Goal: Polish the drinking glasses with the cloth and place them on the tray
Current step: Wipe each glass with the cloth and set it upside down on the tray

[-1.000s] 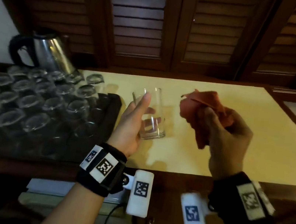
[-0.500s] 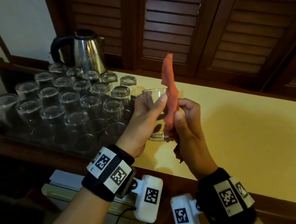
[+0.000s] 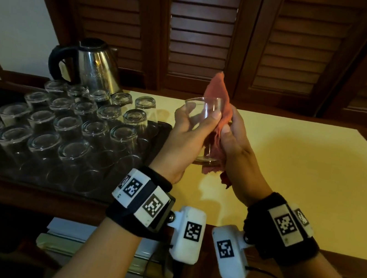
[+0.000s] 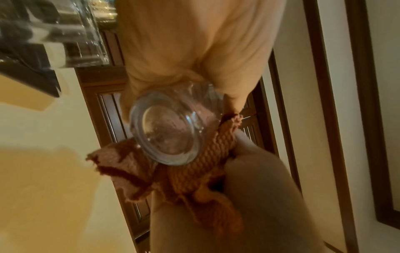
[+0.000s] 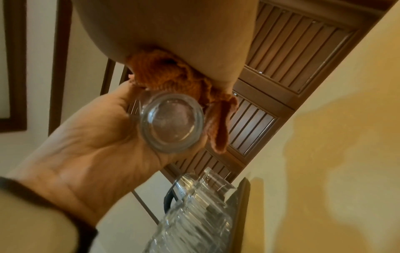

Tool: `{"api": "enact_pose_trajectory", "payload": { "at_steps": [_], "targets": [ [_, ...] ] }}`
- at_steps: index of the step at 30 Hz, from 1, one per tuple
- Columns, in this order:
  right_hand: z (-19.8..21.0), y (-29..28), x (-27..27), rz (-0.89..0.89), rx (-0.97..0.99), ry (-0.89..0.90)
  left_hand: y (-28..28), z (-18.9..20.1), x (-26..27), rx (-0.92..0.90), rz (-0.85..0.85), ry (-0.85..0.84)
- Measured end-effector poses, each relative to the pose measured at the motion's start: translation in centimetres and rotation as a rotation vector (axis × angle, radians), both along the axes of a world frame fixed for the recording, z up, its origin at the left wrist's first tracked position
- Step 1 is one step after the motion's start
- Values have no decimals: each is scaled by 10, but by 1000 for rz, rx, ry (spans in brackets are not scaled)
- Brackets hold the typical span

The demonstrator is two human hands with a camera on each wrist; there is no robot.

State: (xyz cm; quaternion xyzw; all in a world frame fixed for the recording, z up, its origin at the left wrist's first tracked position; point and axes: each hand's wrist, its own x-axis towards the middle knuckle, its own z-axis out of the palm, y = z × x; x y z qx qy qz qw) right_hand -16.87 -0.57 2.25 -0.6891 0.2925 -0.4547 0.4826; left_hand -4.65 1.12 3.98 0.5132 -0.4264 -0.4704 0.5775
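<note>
Left grip: the left hand [image 3: 185,139] is wrapped round a drinking glass [image 3: 203,127], fingers curled on its wall, rim up.
Right grip: the right hand [image 3: 235,152] clutches a reddish cloth [image 3: 218,91], pressing it on the glass's right side.
Glass: held in the air above the yellow counter [image 3: 303,177], just right of the tray [image 3: 159,130].
Tray: dark, crowded with upturned glasses [image 3: 71,126].
Behind: a steel kettle [image 3: 91,64].
</note>
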Motion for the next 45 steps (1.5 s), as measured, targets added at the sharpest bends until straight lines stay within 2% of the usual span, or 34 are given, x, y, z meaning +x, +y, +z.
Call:
{"api": "enact_pose_trajectory", "payload": {
  "at_steps": [4, 7, 9, 12, 17, 19, 23, 25, 28, 31, 32, 34, 36, 38, 40, 42, 45],
  "targets": [
    [8, -15, -11, 75, 184, -161, -13, 8, -8, -24, -51, 15],
    [13, -23, -15, 137, 310, -320, -18, 13, -7, -49, -150, 87],
    [16, -28, -17, 148, 348, -386, -19, 19, -6, -61, -201, 73],
    [19, -33, -17, 110, 317, -376, -26, 29, -9, -58, -119, -1],
    [25, -27, -11, 59, 109, -185, -24, 40, -19, -90, -46, -96],
    [24, -23, -10, 75, 136, -197, -21, 39, -19, -106, -27, -99],
    [26, -19, -13, 189, 491, -546, -13, 33, -11, -79, -126, 13],
    [26, -20, -15, 214, 536, -612, -8, 33, -7, -46, -166, 10],
    [25, -19, -14, 168, 329, -422, -8, 35, -6, -43, -70, -25],
    [22, -17, -10, 127, 179, -241, -6, 39, -12, -71, -84, -87],
    [22, -16, -8, 129, 169, -237, -8, 36, -12, -83, -70, -109],
    [25, -13, -8, 170, 254, -341, -8, 33, -13, -94, -36, -76],
    [28, -13, -10, 211, 426, -509, -8, 30, -12, -89, -86, 17],
    [29, -15, -14, 212, 504, -581, -6, 30, -9, -74, -148, 37],
    [27, -17, -15, 180, 435, -530, -6, 31, -7, -60, -124, 6],
    [25, -18, -14, 125, 304, -395, -9, 31, -7, -49, -70, -15],
    [21, -19, -9, 105, 209, -299, -8, 31, -13, -43, -99, -106]
  ]
}}
